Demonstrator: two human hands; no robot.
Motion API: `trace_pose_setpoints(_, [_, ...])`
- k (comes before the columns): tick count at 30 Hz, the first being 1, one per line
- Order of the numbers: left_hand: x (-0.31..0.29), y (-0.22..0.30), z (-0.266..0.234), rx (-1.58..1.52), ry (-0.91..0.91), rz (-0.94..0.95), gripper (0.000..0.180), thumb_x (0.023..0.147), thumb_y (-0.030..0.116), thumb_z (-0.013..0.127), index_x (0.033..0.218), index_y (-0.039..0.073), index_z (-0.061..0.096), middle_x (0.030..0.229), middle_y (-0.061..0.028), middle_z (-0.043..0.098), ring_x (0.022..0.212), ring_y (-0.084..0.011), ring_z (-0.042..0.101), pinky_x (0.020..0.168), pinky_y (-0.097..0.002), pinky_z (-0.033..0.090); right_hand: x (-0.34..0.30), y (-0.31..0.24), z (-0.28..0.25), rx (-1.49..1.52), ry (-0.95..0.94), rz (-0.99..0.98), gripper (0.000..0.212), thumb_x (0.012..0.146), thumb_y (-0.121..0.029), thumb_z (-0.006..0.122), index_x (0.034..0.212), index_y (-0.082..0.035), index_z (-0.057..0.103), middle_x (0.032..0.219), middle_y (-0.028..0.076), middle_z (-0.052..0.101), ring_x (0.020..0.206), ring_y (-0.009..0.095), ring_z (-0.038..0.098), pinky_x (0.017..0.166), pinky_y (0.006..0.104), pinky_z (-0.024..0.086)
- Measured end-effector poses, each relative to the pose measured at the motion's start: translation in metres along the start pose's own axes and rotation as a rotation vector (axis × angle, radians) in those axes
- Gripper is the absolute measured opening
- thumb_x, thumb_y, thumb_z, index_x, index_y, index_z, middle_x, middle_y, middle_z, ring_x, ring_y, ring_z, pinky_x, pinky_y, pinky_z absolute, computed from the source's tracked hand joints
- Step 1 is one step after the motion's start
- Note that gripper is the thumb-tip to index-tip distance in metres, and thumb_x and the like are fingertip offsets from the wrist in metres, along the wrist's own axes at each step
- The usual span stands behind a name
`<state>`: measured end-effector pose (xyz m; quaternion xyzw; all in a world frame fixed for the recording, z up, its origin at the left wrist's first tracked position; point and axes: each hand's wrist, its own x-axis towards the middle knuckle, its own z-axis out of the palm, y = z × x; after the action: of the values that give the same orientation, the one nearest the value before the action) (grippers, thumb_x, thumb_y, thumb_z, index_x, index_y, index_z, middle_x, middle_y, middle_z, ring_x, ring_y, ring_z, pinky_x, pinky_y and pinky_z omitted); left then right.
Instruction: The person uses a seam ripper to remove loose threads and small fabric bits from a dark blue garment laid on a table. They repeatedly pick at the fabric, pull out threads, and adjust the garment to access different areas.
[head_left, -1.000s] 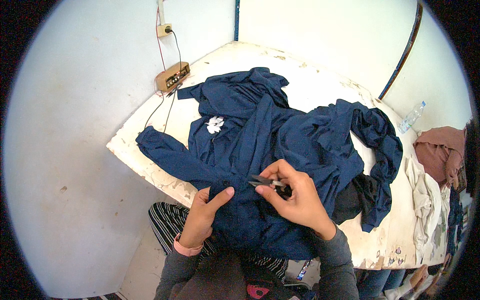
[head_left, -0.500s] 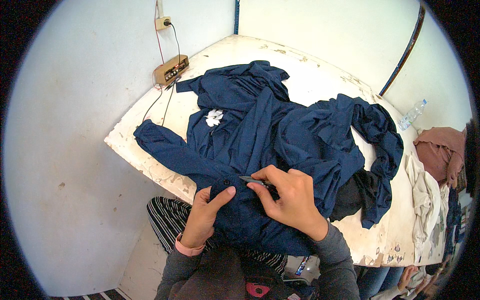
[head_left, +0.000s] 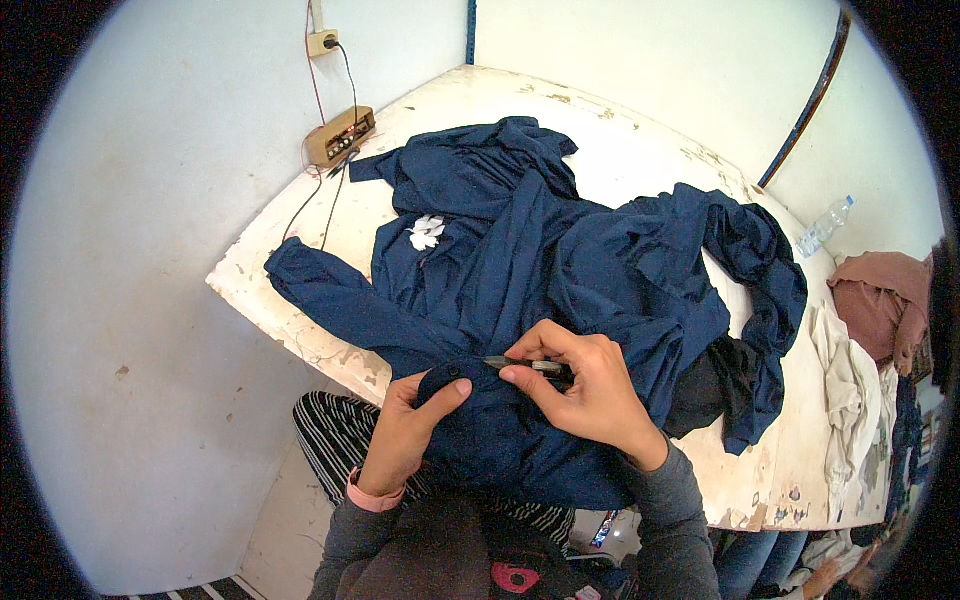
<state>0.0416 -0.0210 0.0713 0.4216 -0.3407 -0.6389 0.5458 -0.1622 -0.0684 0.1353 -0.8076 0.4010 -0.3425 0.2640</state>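
While right hand (head_left: 590, 395) grips it — small tool (head_left: 525, 366) lies horizontal, tip leftward.

A garment (head_left: 560, 270) lies spread across the middle of the table (head_left: 640, 150), one sleeve reaching the left edge. Both hands meet at the near edge on the cloth: the left hand (head_left: 405, 430) beside the right hand (head_left: 590, 395), which pinches a small tool (head_left: 530, 367). A box with cables (head_left: 340, 137) sits at the far left corner. A bottle (head_left: 825, 228) stands beyond the right edge.
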Motion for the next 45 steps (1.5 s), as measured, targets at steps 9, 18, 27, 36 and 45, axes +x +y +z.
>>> trace_pose_setpoints(9, [-0.001,-0.001,-0.005,0.129,-0.017,0.088,0.019,0.094,0.013,0.069,0.106,-0.001,0.074,0.095,0.0002,0.073,0.083,-0.006,0.063,0.077,-0.0216,0.049,0.001,0.005,0.001,0.073,-0.029,0.034,0.014,0.087,-0.011,0.075,0.091,0.0,0.067,0.083,0.011,0.073,0.078,0.018,0.073,0.071,0.0285,0.054])
trace_pose_setpoints(18, [0.003,-0.006,-0.008,0.105,0.013,0.108,0.016,0.095,0.013,0.069,0.102,0.0,0.074,0.091,0.0019,0.071,0.08,-0.0057,0.061,0.075,-0.0216,0.048,0.0,0.007,-0.004,0.226,-0.116,0.169,0.014,0.091,-0.01,0.073,0.093,0.0,0.063,0.077,0.002,0.066,0.07,0.006,0.058,0.065,0.0237,0.045])
trace_pose_setpoints(27, [0.001,-0.003,-0.003,0.061,0.017,0.093,0.014,0.094,0.013,0.07,0.099,0.001,0.074,0.09,0.0029,0.07,0.08,-0.0048,0.06,0.074,-0.0211,0.047,0.0,0.007,0.004,0.301,-0.095,0.16,0.012,0.091,-0.009,0.073,0.093,0.001,0.065,0.075,0.002,0.067,0.069,0.004,0.058,0.062,0.0219,0.045])
trace_pose_setpoints(36, [0.003,-0.005,-0.006,0.072,0.008,0.09,0.015,0.095,0.013,0.069,0.101,0.001,0.074,0.09,0.0021,0.071,0.08,-0.0051,0.061,0.074,-0.021,0.047,0.002,0.016,0.01,0.345,-0.079,0.128,0.019,0.09,-0.017,0.075,0.091,-0.001,0.064,0.08,0.009,0.072,0.074,0.012,0.07,0.063,0.0274,0.052])
trace_pose_setpoints(45, [0.0,0.0,0.0,0.077,0.022,0.089,0.016,0.095,0.014,0.069,0.102,0.001,0.074,0.09,0.0028,0.071,0.08,-0.0055,0.061,0.074,-0.0212,0.047,0.006,0.024,0.015,0.517,-0.111,0.087,0.015,0.092,-0.009,0.073,0.102,-0.002,0.066,0.077,-0.004,0.064,0.069,0.001,0.054,0.061,0.0196,0.041])
